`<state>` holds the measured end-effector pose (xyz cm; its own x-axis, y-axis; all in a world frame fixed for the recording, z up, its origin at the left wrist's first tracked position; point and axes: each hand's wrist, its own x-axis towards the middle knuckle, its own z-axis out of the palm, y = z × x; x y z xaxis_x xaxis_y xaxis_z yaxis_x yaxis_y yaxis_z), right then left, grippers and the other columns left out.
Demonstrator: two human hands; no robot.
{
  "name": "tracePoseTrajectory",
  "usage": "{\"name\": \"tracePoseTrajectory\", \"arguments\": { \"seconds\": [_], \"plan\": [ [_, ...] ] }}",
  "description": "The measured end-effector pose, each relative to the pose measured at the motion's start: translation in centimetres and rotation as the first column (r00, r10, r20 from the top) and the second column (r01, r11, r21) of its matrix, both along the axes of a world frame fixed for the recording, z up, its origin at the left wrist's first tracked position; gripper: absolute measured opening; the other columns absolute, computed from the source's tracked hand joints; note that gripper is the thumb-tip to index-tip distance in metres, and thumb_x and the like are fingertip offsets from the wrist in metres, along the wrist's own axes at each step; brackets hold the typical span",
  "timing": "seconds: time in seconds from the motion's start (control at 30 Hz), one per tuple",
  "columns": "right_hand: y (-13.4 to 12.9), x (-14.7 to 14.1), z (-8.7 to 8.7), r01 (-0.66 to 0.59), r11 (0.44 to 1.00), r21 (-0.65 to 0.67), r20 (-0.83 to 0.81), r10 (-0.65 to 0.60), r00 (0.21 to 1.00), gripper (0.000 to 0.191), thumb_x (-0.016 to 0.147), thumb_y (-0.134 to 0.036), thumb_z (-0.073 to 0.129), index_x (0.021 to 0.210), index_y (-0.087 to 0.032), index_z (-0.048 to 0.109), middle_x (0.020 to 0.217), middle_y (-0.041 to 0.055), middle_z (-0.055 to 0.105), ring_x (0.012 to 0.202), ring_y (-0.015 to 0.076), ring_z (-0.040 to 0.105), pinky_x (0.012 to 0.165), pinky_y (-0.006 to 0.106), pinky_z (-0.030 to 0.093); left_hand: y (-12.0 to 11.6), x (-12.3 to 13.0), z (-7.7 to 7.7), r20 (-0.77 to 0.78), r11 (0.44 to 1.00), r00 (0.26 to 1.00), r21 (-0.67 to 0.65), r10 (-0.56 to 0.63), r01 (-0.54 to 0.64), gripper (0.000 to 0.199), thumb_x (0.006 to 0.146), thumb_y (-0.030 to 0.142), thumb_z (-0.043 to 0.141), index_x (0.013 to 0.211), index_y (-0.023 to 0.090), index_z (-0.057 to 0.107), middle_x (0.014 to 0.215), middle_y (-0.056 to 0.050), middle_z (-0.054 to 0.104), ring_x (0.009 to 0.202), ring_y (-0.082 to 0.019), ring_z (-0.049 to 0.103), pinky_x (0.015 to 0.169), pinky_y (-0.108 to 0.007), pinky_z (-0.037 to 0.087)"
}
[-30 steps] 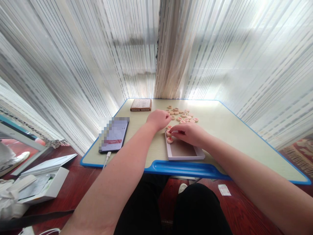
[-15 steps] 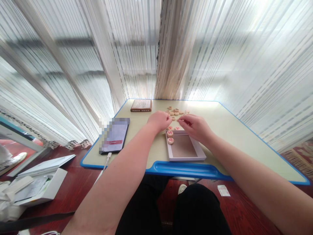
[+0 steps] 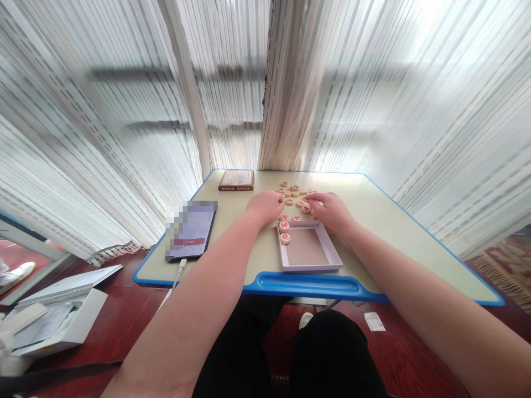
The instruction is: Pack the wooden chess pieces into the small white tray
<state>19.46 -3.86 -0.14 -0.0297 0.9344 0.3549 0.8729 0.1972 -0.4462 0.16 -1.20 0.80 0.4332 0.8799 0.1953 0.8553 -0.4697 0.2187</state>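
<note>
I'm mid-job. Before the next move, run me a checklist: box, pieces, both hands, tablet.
1. Shallow pale rectangular box lies on the pale blue-edged table, open upward: ok.
2. Two round wooden pieces with red characters sit along the box's left side: ok.
3. Full view of the loose round wooden pieces beyond the box: not ok, the right hand partly covers some.
4. Right hand's hold on a piece: cannot tell.
5. Left hand, fingers curled beside the loose pieces, free of any piece: cannot tell.
6. Black-edged flat tablet apart from both hands: ok.
</note>
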Motion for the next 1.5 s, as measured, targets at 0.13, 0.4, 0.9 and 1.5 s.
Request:
{"name": "tracePoseTrajectory", "arguments": {
  "seconds": [0.13,0.4,0.9,1.5],
  "plan": [
    [-0.1,-0.1,0.2,0.008,0.998,-0.056,0.003,-0.008,1.0,0.036,0.082,-0.022,0.045,0.104,-0.019,0.073,0.097,0.0072,0.073,0.112,0.0252,0.053,0.094,0.038,0.044,0.2,-0.1,-0.2,0.001,1.0,1.0,-0.01,-0.008,0.008,0.028,0.085,0.03,0.042,0.084,0.019,0.067,0.094,-0.008,0.069,0.085,-0.02,0.061,0.068,-0.027,0.044],
    [0.0,-0.2,0.1,0.007,0.997,-0.072,0.021,-0.006,1.0,0.034,0.083,-0.023,0.047,0.105,-0.02,0.072,0.098,0.0074,0.072,0.114,0.0245,0.052,0.096,0.037,0.043,0.3,-0.1,-0.3,0.016,1.0,1.0,-0.007,-0.009,0.01,0.029,0.085,0.03,0.042,0.086,0.018,0.068,0.093,-0.008,0.067,0.087,-0.021,0.06,0.074,-0.029,0.046],
    [0.1,-0.2,0.0,0.036,0.998,-0.055,-0.011,-0.037,0.999,0.037,0.082,-0.03,0.049,0.114,-0.021,0.066,0.107,0.0049,0.071,0.117,0.0263,0.049,0.099,0.04,0.041,1.2,-0.2,-1.3,-0.005,0.998,0.998,0.016,0.068,-0.068,0.044,0.089,0.025,0.041,0.13,0.014,0.052,0.127,-0.013,0.056,0.121,-0.024,0.048,0.106,-0.035,0.036],
    [2.1,0.7,4.1,-0.015,0.998,-0.063,-0.009,0.015,1.0,0.026,0.075,-0.02,0.052,0.087,-0.018,0.074,0.09,0.0067,0.073,0.082,0.0215,0.065,0.071,0.031,0.049,1.1,-0.2,-1.4,0.108,0.997,0.991,0.01,-0.075,0.074,0.03,0.082,0.013,0.046,0.099,0.017,0.07,0.11,-0.007,0.068,0.104,-0.019,0.06,0.095,-0.029,0.045]
  ]
}}
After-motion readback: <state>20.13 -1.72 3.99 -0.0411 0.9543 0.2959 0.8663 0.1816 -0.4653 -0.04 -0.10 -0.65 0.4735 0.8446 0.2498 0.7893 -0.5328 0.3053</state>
